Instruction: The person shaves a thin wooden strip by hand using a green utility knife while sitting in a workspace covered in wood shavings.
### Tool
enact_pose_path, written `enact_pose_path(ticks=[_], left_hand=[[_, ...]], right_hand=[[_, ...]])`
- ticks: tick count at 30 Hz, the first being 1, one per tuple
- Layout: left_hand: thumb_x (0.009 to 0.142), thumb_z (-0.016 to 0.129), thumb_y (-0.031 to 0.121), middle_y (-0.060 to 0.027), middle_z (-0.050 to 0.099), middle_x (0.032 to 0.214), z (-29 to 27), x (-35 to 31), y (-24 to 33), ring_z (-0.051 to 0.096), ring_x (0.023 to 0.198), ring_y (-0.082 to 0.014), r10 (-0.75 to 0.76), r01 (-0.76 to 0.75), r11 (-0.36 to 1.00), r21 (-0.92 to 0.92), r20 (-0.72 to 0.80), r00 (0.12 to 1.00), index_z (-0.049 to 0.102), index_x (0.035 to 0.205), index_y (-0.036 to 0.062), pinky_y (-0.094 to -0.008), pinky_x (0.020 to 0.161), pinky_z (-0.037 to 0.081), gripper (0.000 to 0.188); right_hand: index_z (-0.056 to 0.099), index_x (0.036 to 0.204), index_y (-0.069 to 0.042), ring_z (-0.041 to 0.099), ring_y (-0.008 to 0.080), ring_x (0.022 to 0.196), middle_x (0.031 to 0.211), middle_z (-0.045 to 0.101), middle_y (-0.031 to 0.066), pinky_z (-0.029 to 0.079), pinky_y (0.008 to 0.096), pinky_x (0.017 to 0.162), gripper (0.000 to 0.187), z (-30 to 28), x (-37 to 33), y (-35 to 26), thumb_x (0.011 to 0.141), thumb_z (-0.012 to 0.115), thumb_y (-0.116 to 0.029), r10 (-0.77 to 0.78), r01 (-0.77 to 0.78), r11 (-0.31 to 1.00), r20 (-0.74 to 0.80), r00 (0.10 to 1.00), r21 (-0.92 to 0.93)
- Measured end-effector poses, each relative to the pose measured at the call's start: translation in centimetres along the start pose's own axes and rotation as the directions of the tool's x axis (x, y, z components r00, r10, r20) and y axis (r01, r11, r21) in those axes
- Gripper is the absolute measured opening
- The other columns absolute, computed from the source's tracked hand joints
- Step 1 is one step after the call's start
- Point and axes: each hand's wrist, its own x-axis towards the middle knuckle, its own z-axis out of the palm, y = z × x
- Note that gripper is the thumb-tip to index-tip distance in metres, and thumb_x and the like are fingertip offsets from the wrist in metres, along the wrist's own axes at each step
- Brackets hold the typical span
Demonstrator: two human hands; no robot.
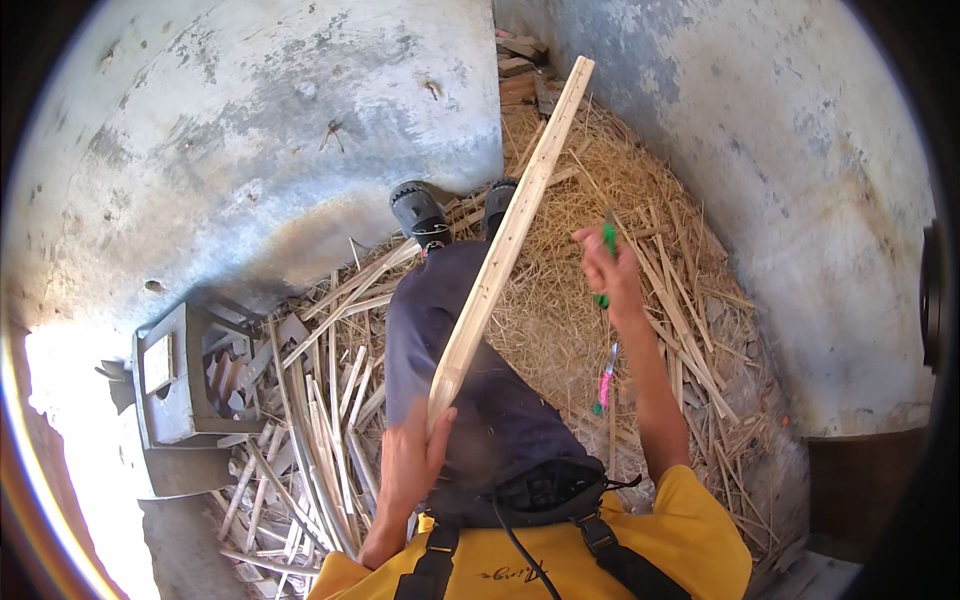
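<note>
My left hand [408, 462] is closed around the near end of a long pale wooden slat [512, 232]. The slat slants up and away to the right across my legs, with small dark marks or holes along its face. To the right of it, my right hand [617, 280] is closed on a green-handled tool [609, 238]. Its handle shows above and below my fingers, and a thin dark tip points away from me; its exact kind is unclear. The right hand and its tool are apart from the slat.
A pink-handled tool with a green end [605, 388] lies on the floor. Straw and shavings [550, 300] spread ahead, beside loose wooden strips [680, 320]. More strips [320, 440] pile up at left, near a grey box-like frame [180, 375]. Worn walls [300, 110] enclose the space.
</note>
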Motion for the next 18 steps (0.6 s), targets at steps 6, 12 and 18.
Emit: enact_pose_path(ticks=[6,12,18], left_hand=[[0.104,0.070,0.025,-0.0233,0.061,0.063,0.7,0.9,-0.1,0.064,0.061,-0.0484,0.028,-0.028,1.000,0.015,-0.010,1.000,0.060,0.096,0.0014,-0.0501,0.053,0.047,0.027],[0.104,0.071,0.024,-0.0242,0.059,0.062,1.4,0.8,-0.4,0.062,0.061,-0.0495,0.043,-0.043,0.999,-0.013,-0.008,0.999,0.057,0.092,0.0017,-0.0498,0.052,0.045,0.029],[0.105,0.069,0.024,-0.0217,0.059,0.063,1.1,0.7,-0.1,0.062,0.060,-0.0458,-0.008,0.009,0.999,-0.047,0.012,1.000,0.055,0.088,0.0016,-0.0470,0.056,0.044,0.032]], right_hand=[[0.075,0.113,-0.001,0.071,0.0114,0.083,0.090,0.074,0.0040,0.057,0.0257,0.075,0.024,6.7,-4.2,-3.2,0.098,0.079,-0.019,-0.070,0.072,0.997,0.131,0.989,-0.012],[0.075,0.109,0.000,0.074,0.0143,0.090,0.095,0.076,0.0084,0.058,0.0253,0.076,0.018,7.1,-4.1,-2.7,0.097,0.080,-0.012,-0.088,0.089,0.996,0.109,0.990,-0.009],[0.076,0.106,-0.001,0.063,0.0047,0.074,0.094,0.076,0.0043,0.046,0.0200,0.062,0.018,6.4,-4.1,-2.4,0.094,0.083,-0.012,-0.109,0.135,0.969,0.133,0.985,-0.208]])
